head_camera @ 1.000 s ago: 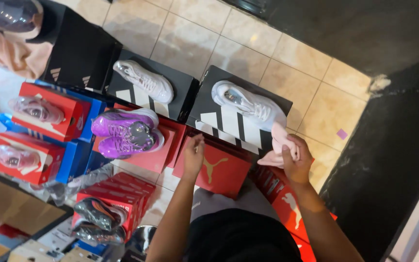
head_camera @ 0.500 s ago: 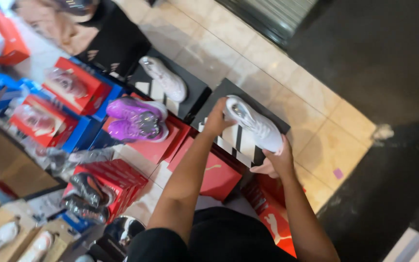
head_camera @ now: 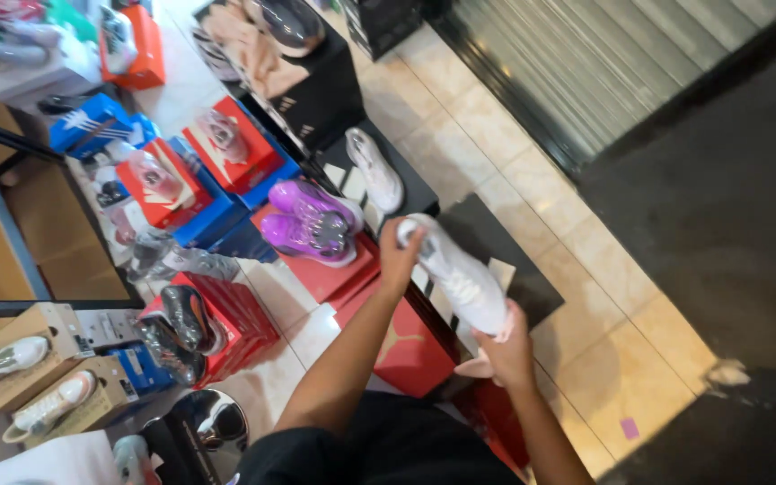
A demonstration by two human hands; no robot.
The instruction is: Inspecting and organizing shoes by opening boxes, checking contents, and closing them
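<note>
Purple sneakers (head_camera: pixel 312 224) sit on a red box (head_camera: pixel 334 269) at left; my left hand (head_camera: pixel 399 256) grips the toe of a white sneaker (head_camera: pixel 460 274), my right hand (head_camera: pixel 507 352) clasping its heel, above a black box (head_camera: pixel 505 251).

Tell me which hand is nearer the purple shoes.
Left. The left hand grips the toe of the white shoe, just right of the purple shoes. The right hand holds the heel end, farther away.

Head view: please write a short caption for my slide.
Both hands, left hand and right hand, hold a white sneaker above a black shoebox.
</note>
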